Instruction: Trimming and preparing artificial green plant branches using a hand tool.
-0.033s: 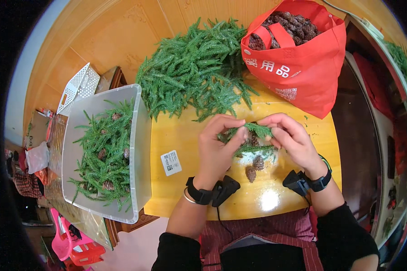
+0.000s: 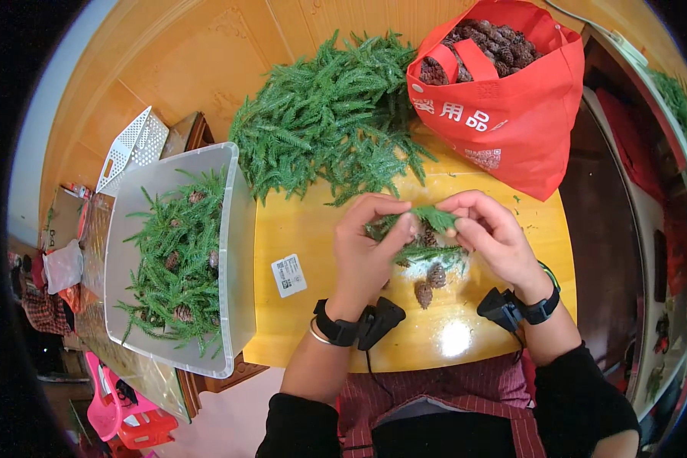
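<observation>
Left hand (image 2: 365,243) and right hand (image 2: 502,237), both over the yellow table (image 2: 294,336), grasp a green sprig (image 2: 435,219) between thumb and fingers; the sprig bridges the gap between the hands, its left part at the left fingertips, its right part at the right fingertips. Just below it in view, between the hands, shows a brown cone (image 2: 430,238); two loose cones (image 2: 424,295) lie nearer the person, on the table

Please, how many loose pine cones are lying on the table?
2 clearly visible: a farther cone and a nearer cone, slightly to its left. Others may be hidden by the left hand.
</observation>
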A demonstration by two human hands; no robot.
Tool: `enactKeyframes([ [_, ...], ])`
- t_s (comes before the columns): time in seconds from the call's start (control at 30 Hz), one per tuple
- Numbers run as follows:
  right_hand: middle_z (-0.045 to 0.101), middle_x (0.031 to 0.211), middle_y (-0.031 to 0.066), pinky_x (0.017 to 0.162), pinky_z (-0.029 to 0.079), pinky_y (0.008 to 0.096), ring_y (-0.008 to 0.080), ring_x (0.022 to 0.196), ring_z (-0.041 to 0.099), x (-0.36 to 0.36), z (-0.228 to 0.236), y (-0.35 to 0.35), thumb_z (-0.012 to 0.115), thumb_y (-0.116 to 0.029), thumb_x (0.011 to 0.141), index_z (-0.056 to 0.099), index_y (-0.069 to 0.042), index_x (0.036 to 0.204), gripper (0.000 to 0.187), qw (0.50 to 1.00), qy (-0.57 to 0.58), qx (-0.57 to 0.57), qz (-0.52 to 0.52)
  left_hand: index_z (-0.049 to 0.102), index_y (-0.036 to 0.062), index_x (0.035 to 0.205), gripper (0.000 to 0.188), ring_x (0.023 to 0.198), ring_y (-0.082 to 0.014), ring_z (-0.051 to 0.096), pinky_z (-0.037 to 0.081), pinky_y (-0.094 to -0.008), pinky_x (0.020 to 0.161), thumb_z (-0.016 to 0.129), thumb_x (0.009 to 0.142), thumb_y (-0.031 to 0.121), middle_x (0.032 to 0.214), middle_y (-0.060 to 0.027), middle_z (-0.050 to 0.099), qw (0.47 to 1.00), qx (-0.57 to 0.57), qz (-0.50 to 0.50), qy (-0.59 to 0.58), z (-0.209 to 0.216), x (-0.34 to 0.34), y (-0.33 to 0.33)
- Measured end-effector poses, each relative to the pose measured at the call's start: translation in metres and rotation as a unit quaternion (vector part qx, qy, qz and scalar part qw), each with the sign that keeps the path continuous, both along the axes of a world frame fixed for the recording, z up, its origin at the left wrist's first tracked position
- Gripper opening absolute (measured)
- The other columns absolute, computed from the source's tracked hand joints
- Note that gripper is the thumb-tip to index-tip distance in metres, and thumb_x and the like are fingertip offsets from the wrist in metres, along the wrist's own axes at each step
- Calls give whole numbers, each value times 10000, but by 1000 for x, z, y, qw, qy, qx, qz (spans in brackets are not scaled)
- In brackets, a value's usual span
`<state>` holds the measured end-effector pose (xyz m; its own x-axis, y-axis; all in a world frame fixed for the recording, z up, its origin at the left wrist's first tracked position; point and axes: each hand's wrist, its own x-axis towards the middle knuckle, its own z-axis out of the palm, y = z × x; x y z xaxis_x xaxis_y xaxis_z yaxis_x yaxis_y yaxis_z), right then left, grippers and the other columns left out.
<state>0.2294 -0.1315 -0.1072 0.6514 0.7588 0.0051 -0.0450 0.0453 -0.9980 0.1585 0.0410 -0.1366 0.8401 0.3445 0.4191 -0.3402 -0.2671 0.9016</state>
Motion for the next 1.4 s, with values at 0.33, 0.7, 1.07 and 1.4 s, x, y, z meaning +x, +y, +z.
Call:
enactKeyframes([
  [0.33,568,892,48,720,416,241,104,709,476,2,-9,6,407,-112,909,493,6,1176,304,989,-137,31,-53,566,17,872,142,660,-103,566,456,-204,623,619,749,-31,864,-50,582,983,-173,27,46,10,-1,8],
  [0.7,504,772,51,606,400,256,151,700,485,5,37,23,572,-6,765,607,0,1024,261,921,-363,-121,77,599,27,874,131,708,-80,582,449,-192,604,638,752,0,816,-34,614,967,-247,4,62,6,-2,20],
  [1.07,544,895,31,647,450,196,62,795,549,7,23,44,573,59,747,498,22,1077,340,999,-48,7,-5,603,-2,875,173,714,-120,602,493,-236,665,634,713,-54,816,-68,618,971,-235,-19,22,7,-3,18],
  [1.4,500,940,35,676,439,213,81,768,524,15,15,41,499,37,798,534,26,980,186,983,-176,-49,0,589,8,889,139,750,-144,621,504,-259,689,620,757,-19,810,-84,629,958,-273,-57,68,10,-3,18],
])
